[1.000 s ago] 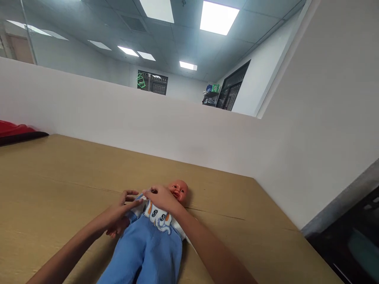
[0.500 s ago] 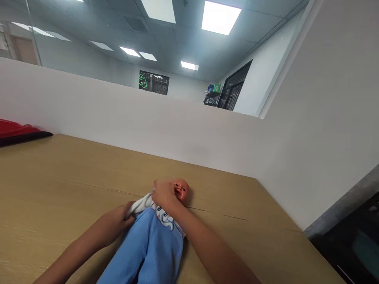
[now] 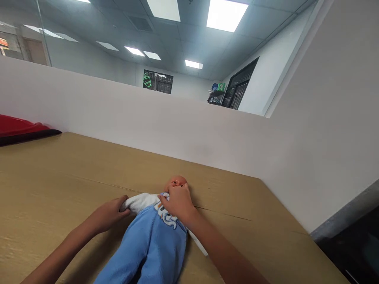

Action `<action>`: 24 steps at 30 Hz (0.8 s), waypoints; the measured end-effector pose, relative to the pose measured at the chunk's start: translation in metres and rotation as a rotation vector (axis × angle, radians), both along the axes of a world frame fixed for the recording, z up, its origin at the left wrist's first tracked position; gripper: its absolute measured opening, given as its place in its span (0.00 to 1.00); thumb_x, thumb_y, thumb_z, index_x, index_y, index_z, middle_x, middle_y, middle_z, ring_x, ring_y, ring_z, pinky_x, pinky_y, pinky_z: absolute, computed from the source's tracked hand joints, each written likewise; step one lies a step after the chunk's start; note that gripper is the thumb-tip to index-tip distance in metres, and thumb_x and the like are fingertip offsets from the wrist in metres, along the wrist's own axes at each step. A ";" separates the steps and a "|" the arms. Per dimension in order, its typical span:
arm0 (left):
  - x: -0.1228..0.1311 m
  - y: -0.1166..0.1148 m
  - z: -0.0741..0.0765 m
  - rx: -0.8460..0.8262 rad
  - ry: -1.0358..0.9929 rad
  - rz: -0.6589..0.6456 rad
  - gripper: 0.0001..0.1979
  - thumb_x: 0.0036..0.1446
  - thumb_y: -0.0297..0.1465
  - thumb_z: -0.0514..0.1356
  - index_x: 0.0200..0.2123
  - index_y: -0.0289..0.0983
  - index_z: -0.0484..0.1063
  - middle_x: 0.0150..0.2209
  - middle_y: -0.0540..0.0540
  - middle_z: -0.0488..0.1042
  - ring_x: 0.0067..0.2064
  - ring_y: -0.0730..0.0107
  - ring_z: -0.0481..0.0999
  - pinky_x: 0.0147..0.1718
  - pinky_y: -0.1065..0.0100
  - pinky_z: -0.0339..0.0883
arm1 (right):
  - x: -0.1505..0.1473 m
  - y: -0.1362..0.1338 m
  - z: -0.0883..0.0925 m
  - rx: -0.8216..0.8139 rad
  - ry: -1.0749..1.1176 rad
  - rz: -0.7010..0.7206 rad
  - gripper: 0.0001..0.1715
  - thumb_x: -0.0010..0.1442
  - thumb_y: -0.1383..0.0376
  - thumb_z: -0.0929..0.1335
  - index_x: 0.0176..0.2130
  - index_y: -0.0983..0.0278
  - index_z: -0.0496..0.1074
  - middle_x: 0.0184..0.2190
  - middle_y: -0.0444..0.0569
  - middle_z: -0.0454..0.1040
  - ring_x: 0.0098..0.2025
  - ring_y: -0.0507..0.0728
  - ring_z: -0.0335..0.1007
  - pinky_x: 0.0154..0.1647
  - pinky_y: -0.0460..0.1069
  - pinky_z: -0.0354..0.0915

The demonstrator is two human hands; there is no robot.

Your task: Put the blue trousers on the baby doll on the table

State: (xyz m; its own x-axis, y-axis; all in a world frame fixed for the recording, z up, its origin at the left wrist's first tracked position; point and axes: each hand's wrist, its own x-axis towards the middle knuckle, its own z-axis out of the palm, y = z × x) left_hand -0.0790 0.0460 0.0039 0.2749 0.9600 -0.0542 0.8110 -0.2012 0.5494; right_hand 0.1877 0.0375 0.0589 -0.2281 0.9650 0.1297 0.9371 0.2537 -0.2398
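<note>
I see the doll (image 3: 161, 232) lying on its back on the table (image 3: 59, 177), near the far edge. The left hand (image 3: 111, 213) is closed around its white sleeve (image 3: 137, 202). The right hand (image 3: 177, 203) lies on the chest under the chin with bent fingers, but I cannot tell if they grip.

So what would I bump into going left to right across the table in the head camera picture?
Red and black thing → left hand → doll's white sleeve → right hand → dark surface beyond the table's right edge.
</note>
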 end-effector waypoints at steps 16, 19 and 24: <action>-0.003 0.065 0.048 0.050 -0.161 -0.068 0.46 0.49 0.71 0.51 0.52 0.37 0.73 0.59 0.29 0.79 0.56 0.37 0.81 0.55 0.46 0.77 | 0.140 -0.159 -0.057 -0.077 0.352 -0.111 0.35 0.57 0.68 0.71 0.63 0.57 0.73 0.66 0.55 0.72 0.69 0.70 0.65 0.73 0.65 0.60; 0.060 0.040 0.063 0.222 -0.137 -0.233 0.34 0.65 0.59 0.48 0.57 0.38 0.71 0.61 0.34 0.77 0.59 0.45 0.78 0.58 0.48 0.73 | 0.163 -0.165 -0.085 -0.051 0.318 -0.197 0.39 0.54 0.69 0.71 0.64 0.62 0.71 0.65 0.59 0.73 0.68 0.72 0.66 0.72 0.67 0.60; 0.157 -0.025 0.053 0.317 0.100 -0.716 0.11 0.53 0.33 0.75 0.40 0.41 0.81 0.49 0.41 0.83 0.57 0.42 0.77 0.62 0.46 0.65 | 0.189 -0.164 -0.097 -0.048 0.583 -0.160 0.25 0.60 0.66 0.70 0.57 0.62 0.75 0.50 0.56 0.81 0.51 0.66 0.80 0.56 0.60 0.74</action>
